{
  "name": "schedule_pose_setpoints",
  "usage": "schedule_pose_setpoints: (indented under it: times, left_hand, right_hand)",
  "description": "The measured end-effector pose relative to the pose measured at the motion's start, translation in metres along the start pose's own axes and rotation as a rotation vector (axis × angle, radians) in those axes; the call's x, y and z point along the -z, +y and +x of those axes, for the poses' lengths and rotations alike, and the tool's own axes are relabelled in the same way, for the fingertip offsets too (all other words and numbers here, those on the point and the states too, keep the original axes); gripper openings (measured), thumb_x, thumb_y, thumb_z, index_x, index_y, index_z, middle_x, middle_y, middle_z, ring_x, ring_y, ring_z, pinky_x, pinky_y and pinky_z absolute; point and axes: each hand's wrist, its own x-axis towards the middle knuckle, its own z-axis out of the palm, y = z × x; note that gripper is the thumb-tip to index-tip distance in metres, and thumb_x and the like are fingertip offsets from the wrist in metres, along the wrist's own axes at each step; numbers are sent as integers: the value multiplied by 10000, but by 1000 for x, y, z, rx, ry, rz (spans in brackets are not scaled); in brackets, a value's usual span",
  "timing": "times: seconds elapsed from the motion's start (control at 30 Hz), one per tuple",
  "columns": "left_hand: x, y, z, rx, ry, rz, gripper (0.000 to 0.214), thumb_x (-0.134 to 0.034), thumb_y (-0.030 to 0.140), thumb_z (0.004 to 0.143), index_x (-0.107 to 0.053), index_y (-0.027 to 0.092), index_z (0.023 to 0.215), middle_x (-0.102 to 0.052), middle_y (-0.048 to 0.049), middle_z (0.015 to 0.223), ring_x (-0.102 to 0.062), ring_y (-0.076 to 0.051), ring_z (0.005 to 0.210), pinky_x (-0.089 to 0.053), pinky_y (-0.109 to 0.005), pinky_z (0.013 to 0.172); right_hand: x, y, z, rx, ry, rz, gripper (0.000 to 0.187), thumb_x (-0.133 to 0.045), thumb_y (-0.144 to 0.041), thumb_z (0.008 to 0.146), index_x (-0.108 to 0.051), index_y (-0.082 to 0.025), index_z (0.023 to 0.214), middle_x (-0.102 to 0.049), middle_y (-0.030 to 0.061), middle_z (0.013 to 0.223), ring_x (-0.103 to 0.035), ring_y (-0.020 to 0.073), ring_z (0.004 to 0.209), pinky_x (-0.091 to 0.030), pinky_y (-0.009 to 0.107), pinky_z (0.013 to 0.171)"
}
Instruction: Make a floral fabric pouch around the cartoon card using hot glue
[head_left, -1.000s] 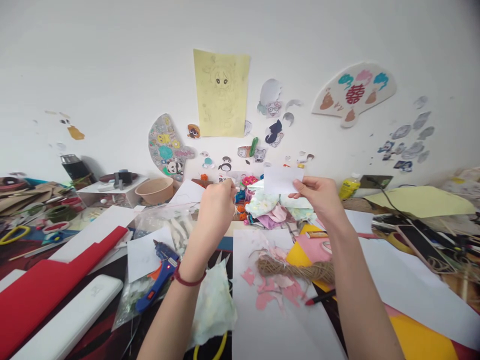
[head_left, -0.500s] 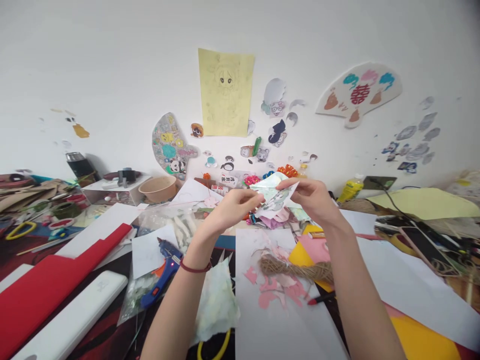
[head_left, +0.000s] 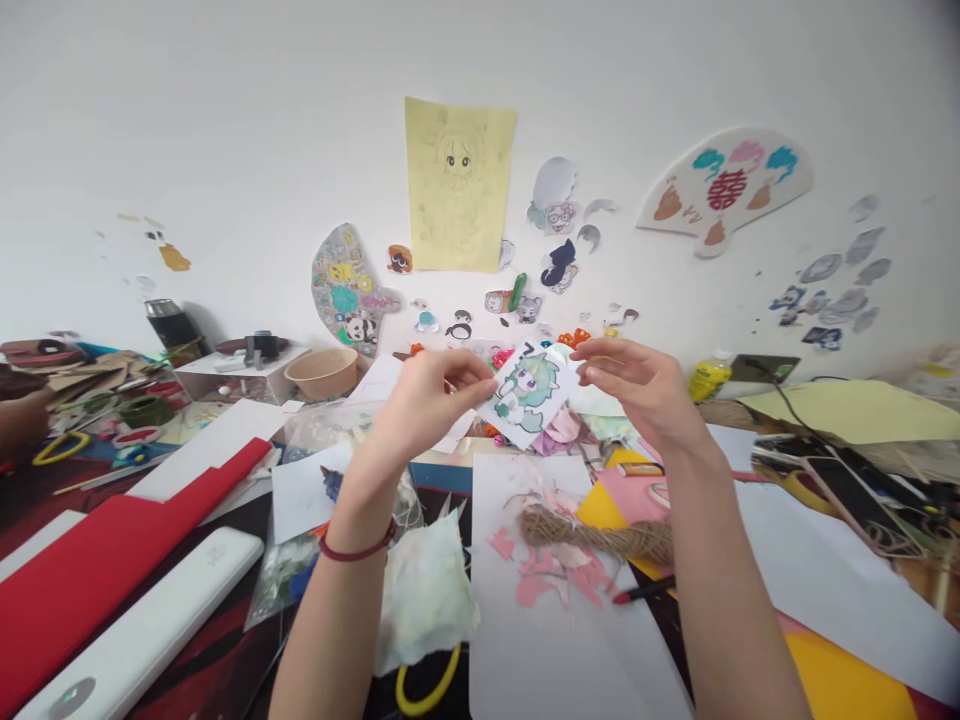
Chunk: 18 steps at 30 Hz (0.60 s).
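Observation:
A small white paper with a green-haired cartoon figure drawn on it [head_left: 529, 392] is pinched at its left edge by my left hand [head_left: 442, 395]. Its drawn side faces me, tilted above the worktable. My right hand [head_left: 637, 385] is beside the paper's right edge, fingers spread and apart, with nothing visible between them. Below my hands lies a white sheet [head_left: 555, 650] bearing pink paper scraps [head_left: 536, 585] and a hank of brown twine [head_left: 600, 532]. Yellow-handled scissors [head_left: 427, 690] lie partly under a pale green mottled piece [head_left: 427, 590].
Left are a long red strip [head_left: 112, 565], a white elongated case [head_left: 142, 630] and a glue gun mostly behind my left arm. A tan bowl [head_left: 322, 372] stands farther back. To the right lie a phone [head_left: 862, 505] and a yellow bottle [head_left: 709, 378]. A brown shape enters at far left.
The paper has turned so its cartoon side faces me. My right hand has come off it and its fingers have spread. A brown shape has appeared at the far left edge.

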Motion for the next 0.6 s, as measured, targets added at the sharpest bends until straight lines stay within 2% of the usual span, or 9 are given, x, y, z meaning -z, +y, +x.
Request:
schedule_pose_setpoints:
  times: [0.07,0.13,0.27,0.33,0.37,0.43,0.5,0.6]
  left_hand:
    - [13,15,-12,-45,118,21,85,-687,237,837,-723,184,780,-736,-41,785,-642,-148,709,-476,-277,661]
    - [23,30,-24,-63,233,-16,58,-716,242,829,-723,194,798,-727,-32,775,-644,-151,708,-478,-276,648]
    - [35,42,-56,8,321,-101,104,-741,289,832,-703,192,827,-698,-21,802,-629,-148,722,-478,-265,654]
    - [34,34,-80,83,343,-80,131,-728,315,849,-695,189,834,-692,-21,845,-606,-136,731,-467,-256,674]
    - [31,27,-95,146,350,-74,151,-720,329,857,-691,187,818,-675,-12,805,-584,-126,701,-451,-245,652]
    - [21,10,-128,287,415,-166,180,-724,353,853,-677,185,808,-650,4,775,-551,-107,681,-425,-214,616]
    - [7,-10,-163,470,472,-311,227,-760,390,814,-680,178,826,-632,16,734,-516,-86,614,-389,-187,544]
    - [-17,-38,-206,692,469,-488,344,-814,461,736,-690,151,819,-587,33,623,-474,-68,510,-373,-178,491]
  right_hand:
    - [-7,-6,-2,-27,-39,-46,268,-807,-348,785,-764,-216,1014,-753,57,976,-693,178,778,-563,336,759]
    - [-19,-11,-5,-98,-142,-126,300,-772,-409,810,-763,-201,1026,-754,58,903,-675,170,711,-542,309,670]
    - [-57,-6,-13,-265,-522,-408,373,-659,-500,871,-750,-201,1076,-747,49,818,-651,166,662,-455,265,560]
    - [-81,8,-21,-245,-722,-614,336,-659,-483,867,-763,-192,999,-748,51,837,-656,170,733,-446,258,616]
    - [-94,18,-26,-251,-758,-654,286,-702,-443,834,-767,-180,926,-747,55,845,-647,172,741,-429,258,627]
    - [-117,38,-37,-268,-812,-691,213,-756,-378,773,-749,-166,764,-734,48,789,-615,164,696,-391,255,607]
    - [-136,55,-52,-300,-848,-718,210,-741,-335,768,-709,-168,645,-698,27,684,-581,147,632,-358,249,575]
    - [-150,71,-76,-368,-827,-777,290,-687,-297,787,-640,-169,531,-623,22,551,-528,138,547,-306,258,532]
